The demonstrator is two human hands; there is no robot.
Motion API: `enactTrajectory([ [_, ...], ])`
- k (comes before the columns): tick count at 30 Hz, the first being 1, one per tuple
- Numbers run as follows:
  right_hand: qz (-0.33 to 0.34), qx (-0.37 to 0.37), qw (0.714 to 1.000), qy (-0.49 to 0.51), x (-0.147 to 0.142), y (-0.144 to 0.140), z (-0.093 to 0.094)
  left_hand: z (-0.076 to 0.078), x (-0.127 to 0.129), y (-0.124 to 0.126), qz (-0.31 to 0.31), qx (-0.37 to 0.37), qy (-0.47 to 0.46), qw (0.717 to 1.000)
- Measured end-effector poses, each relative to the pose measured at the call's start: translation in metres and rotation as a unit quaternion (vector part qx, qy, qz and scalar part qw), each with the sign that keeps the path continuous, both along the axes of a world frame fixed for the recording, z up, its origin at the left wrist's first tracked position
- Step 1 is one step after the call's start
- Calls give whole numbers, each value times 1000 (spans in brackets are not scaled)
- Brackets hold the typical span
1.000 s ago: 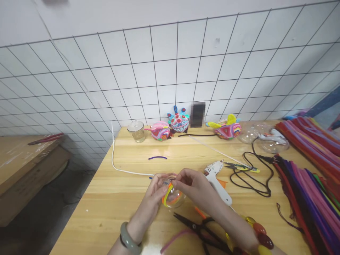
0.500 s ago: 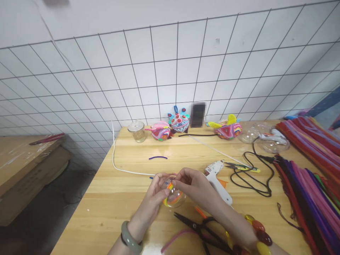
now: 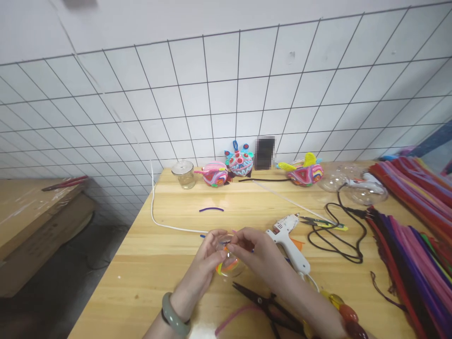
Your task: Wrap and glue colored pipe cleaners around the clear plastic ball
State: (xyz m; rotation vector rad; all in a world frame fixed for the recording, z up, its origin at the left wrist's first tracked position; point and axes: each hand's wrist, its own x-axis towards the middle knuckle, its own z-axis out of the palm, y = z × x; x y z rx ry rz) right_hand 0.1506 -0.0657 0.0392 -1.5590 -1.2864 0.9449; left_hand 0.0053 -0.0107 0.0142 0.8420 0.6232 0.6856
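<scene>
Your left hand [image 3: 206,261] cups the clear plastic ball [image 3: 230,264] from its 9 o'clock side, fingers closed around it to steady it just above the pale wooden table [image 3: 148,263]. Your right hand [image 3: 259,252] comes in from 3 o'clock with fingertips pinched at the top of the ball, gripping the orange-and-yellow pipe cleaner [image 3: 221,267] that curls against its wall, probably so that the wire can be pressed to the curve. The ball sits at the table's near middle. At 5 o'clock from it lie the black-handled scissors [image 3: 268,308] and a pink pipe cleaner [image 3: 235,316], within easy reach; at 2 o'clock rests the white hot glue gun [image 3: 288,242], with its black cord [image 3: 335,235] looping away. Bundled coloured pipe cleaners [image 3: 409,245] line the 3 o'clock edge.
</scene>
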Motion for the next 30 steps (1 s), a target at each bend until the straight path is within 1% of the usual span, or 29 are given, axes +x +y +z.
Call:
enactTrajectory([
  [6, 33, 34, 999, -20, 0, -5, 14, 4, 0, 0, 3, -12, -7, 1000],
  [9, 43, 46, 998, -24, -1, -7, 17, 5, 0, 0, 10, -8, -12, 1000],
  [18, 51, 71, 994, -72, -3, -16, 11, 1, -1, 0, 11, -3, 2, 1000],
  [24, 49, 82, 992, -82, -4, -14, 8, -3, -1, 0, 23, 5, -7, 1000],
  [27, 49, 81, 992, -78, -4, -13, 7, -4, 1, 1, 26, 8, -17, 999],
  [30, 34, 67, 995, -60, -2, -13, 9, -4, 1, 1, 32, 2, -21, 999],
])
